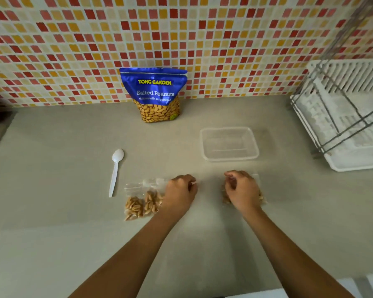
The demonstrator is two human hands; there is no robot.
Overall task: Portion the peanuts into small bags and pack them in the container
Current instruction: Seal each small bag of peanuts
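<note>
Spoon (116,172): white plastic, flat on the worktop (52,211) well to the left of my left hand, bowl pointing away from me.

Filled bags (141,201): two small clear bags of peanuts, side by side, just left of my left hand and touching it; their sealed tops point away from me.

Left hand (180,193): knuckles up, fingers curled onto the right edge of those bags. I cannot tell whether it grips one or only rests there.

Peanut pouch (156,94): blue, upright against the tiled wall, far ahead of my left hand.

Right hand (242,190): apart from the left, curled down over a third bag (262,196) of peanuts, which is mostly hidden beneath it; it looks closed on the bag.

Container (228,144): clear, rectangular, empty, long axis left to right. It sits directly ahead of my right hand, near it, so I judge the right hand the closer one for packing: a short push forward.

Dish rack (349,117): white, far right.
</note>
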